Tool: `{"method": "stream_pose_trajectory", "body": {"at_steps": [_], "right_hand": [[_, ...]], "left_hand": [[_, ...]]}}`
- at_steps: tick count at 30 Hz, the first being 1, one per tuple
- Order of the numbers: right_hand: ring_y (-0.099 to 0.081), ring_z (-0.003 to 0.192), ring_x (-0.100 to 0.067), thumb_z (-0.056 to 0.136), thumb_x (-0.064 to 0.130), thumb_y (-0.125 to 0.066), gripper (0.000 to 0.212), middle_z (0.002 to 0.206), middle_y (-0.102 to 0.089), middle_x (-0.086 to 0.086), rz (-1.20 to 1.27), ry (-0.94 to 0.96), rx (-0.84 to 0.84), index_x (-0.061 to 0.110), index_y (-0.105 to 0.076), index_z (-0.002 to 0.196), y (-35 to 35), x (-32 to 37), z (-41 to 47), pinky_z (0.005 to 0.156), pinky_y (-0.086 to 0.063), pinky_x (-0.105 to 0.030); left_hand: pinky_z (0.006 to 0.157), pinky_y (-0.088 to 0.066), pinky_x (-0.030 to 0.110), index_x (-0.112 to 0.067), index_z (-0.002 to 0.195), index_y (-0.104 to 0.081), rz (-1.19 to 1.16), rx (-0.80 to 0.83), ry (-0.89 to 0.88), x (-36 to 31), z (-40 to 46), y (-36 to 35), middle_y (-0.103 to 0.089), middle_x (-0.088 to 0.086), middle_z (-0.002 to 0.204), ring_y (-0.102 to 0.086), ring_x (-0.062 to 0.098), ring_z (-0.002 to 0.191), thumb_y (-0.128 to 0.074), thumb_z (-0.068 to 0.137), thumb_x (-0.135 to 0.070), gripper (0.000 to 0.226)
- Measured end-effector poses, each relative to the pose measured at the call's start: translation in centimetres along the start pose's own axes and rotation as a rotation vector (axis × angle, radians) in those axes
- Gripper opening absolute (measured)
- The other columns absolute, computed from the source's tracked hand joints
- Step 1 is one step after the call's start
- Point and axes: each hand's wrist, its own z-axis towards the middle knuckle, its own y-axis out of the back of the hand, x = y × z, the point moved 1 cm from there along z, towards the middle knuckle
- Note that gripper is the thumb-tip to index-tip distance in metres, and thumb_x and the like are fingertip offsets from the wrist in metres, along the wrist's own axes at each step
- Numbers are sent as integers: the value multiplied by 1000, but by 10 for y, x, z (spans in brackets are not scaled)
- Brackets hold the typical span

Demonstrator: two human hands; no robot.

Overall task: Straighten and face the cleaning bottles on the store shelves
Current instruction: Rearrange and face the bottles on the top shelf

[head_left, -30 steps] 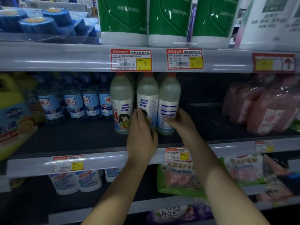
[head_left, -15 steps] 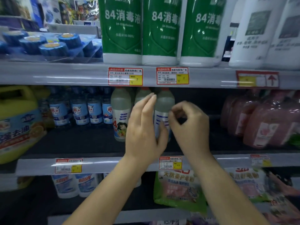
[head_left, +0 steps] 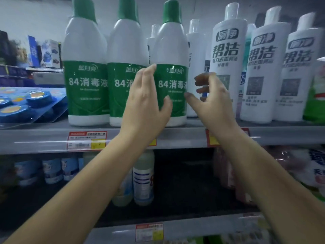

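Note:
Three white bottles with green caps and green "84" labels stand on the upper shelf (head_left: 44,141): the left one (head_left: 86,81), the middle one (head_left: 121,48) and the right one (head_left: 171,48). All three labels face me. My left hand (head_left: 146,104) is spread at the right bottle's left side, thumb over its label. At that bottle's right edge is my right hand (head_left: 212,99), fingers curled and apart, thumb tip at the label. Neither hand is closed around the bottle.
White bottles with dark print (head_left: 226,55) fill the upper shelf to the right. Blue round blocks in blister packs (head_left: 35,101) lie at the left. The darker shelf below holds small pale bottles (head_left: 143,178) and pink refill pouches (head_left: 299,166). Price tags (head_left: 86,140) line the shelf edges.
Both hands left the small pale bottles on the lower shelf and rose to the upper shelf. My view tilted up with them, so the green-capped bottles now fill the frame.

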Motion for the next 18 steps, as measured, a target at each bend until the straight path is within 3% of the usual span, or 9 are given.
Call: {"method": "stream_pose_trajectory", "body": {"at_steps": [4, 6, 8, 11, 14, 18], "right_hand": [[-49, 114, -18, 80, 34, -69, 68, 127, -46, -3, 84, -210, 195, 13, -33, 134, -7, -15, 25, 93, -44, -33], [-51, 111, -16, 80, 39, -67, 74, 124, -47, 0, 171, -283, 304, 14, -27, 138, -8, -16, 32, 92, -46, -35], [-57, 97, -9, 82, 38, -65, 57, 108, -54, 6, 288, -323, 436, 19, -37, 128, -11, -17, 33, 84, -50, -24], [-62, 76, 4, 87, 29, -62, 9, 91, -64, 11, 468, -315, 565, 30, -53, 89, -19, -19, 31, 73, -52, -11], [-66, 73, 3, 87, 20, -61, 12, 82, -67, 15, 578, -278, 548, 30, -58, 81, -25, -19, 29, 76, -54, -16], [-63, 87, -1, 83, 20, -66, 17, 92, -65, 12, 600, -208, 414, 32, -54, 87, -20, -19, 28, 81, -53, -21]], "left_hand": [[103, -30, 29, -5, 142, -21, 34, 59, 89, -1, 8, -13, -30, 13, 143, -33, 28, 129, -54, 87, -18, 65], [102, -32, 30, -7, 144, -17, 38, 67, 156, -2, 9, -17, -26, 12, 146, -33, 28, 130, -55, 88, -21, 69], [103, -32, 30, -6, 145, -13, 49, 57, 183, -4, 10, -21, -26, 13, 146, -34, 28, 130, -55, 88, -23, 73], [106, -29, 29, -3, 145, -14, 20, 12, 203, -5, 12, -25, -31, 13, 144, -33, 27, 131, -55, 89, -22, 72], [101, -27, 21, -5, 145, -18, -25, -28, 226, -3, 13, -29, -34, 11, 142, -34, 24, 129, -53, 89, -19, 67], [93, -19, 6, -4, 144, -21, -55, -71, 178, -7, 15, -30, -36, 11, 142, -35, 19, 128, -55, 89, -17, 66]]}}
